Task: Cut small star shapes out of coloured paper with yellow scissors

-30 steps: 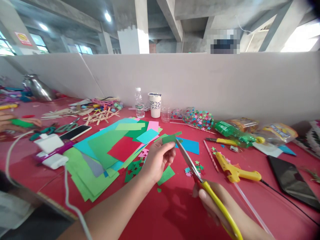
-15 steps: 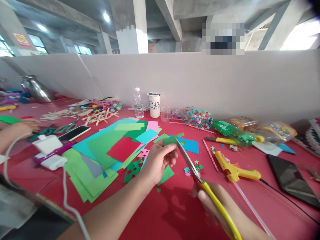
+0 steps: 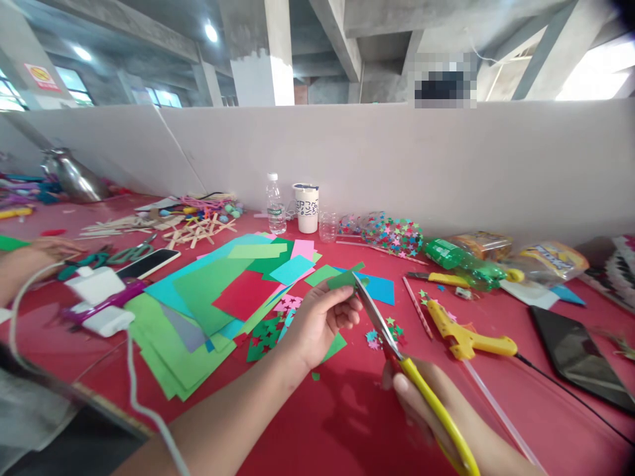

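Note:
Between the thumb and fingers of my left hand [image 3: 322,317] is a small piece of green paper [image 3: 342,279], pinched above the table. My right hand [image 3: 431,396] is wrapped round the yellow handles of a pair of scissors [image 3: 380,324]. The blade tips meet the right edge of the green paper; the blades look nearly closed. Below and behind lie a blue paper sheet [image 3: 381,288] and a small pile of star cutouts [image 3: 387,336]. More green paper stars [image 3: 265,338] lie left of my left wrist.
Coloured paper sheets [image 3: 193,297] spread to the left, near a purple power strip with white chargers [image 3: 106,317]. A yellow glue gun [image 3: 466,337] and a dark tablet [image 3: 580,350] lie right. Bottles and a white cup [image 3: 307,208] line the partition. Another person's hand [image 3: 49,254] is far left.
My left hand has shifted slightly right with the green paper, towards the scissors. My right hand is almost unmoved. The other person's hand at far left has moved a little.

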### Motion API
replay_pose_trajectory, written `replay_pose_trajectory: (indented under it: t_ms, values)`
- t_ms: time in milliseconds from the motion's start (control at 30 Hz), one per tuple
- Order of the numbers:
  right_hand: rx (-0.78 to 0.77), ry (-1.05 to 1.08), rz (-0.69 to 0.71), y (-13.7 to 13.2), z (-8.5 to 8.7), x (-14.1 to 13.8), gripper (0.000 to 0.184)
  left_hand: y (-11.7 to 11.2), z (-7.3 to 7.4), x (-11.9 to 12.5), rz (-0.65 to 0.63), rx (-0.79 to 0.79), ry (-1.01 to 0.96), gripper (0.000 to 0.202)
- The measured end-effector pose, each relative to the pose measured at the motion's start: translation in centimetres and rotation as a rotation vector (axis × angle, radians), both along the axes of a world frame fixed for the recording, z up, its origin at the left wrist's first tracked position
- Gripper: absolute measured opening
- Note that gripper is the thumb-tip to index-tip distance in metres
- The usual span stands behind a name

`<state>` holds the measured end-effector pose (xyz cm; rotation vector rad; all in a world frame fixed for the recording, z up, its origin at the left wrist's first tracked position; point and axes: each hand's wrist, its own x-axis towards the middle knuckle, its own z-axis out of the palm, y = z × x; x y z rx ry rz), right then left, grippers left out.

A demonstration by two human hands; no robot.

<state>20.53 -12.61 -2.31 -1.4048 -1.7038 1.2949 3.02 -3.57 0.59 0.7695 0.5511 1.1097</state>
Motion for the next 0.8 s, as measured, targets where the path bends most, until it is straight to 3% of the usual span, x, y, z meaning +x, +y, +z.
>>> replay_pose_trajectory:
  t_ms: [600,800]
  values:
    - [-0.031,0.039,-0.052,-0.02,-0.17,-0.33,0.058,0.12,0.01,-0.1,0.026,-0.008,0.027,0.009]
    - [-0.104,0.038,-0.057,0.06,-0.7,-0.18,0.058,0.12,0.09,-0.07,0.025,-0.016,0.024,0.011]
